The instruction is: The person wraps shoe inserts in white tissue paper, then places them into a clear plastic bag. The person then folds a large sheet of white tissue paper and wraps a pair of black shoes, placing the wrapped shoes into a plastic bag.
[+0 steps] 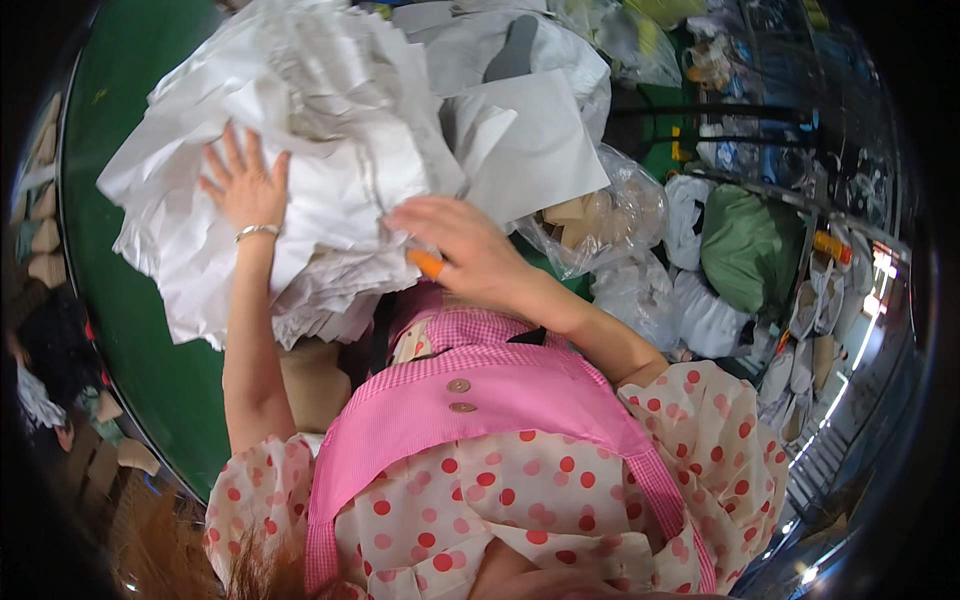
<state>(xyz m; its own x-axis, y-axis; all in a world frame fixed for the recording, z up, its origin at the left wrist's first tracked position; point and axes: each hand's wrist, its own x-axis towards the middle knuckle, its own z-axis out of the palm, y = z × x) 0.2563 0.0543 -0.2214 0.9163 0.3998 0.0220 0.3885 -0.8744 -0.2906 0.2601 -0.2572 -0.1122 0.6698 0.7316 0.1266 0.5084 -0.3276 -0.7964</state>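
A large, loose stack of crumpled white paper sheets [337,180] lies before me on a green table [112,247]. My left hand [249,180] rests flat on the stack with its fingers spread, a silver bracelet at the wrist. At the stack's right edge is my right hand [457,244], slightly blurred, with an orange cover on its thumb; its fingertips touch the paper, and whether they pinch a sheet is not clear. Right of the stack, a separate white sheet [532,150] lies partly over a clear plastic bag [630,202] of beige pieces. A grey insole-shaped piece [513,49] lies behind.
Clear and white plastic bags stand at the right, beside a full green bag [750,247]. A rack [810,199] with bagged items is farther right. Beige pieces [46,236] lie beyond the table's left edge, near part of another person [60,352].
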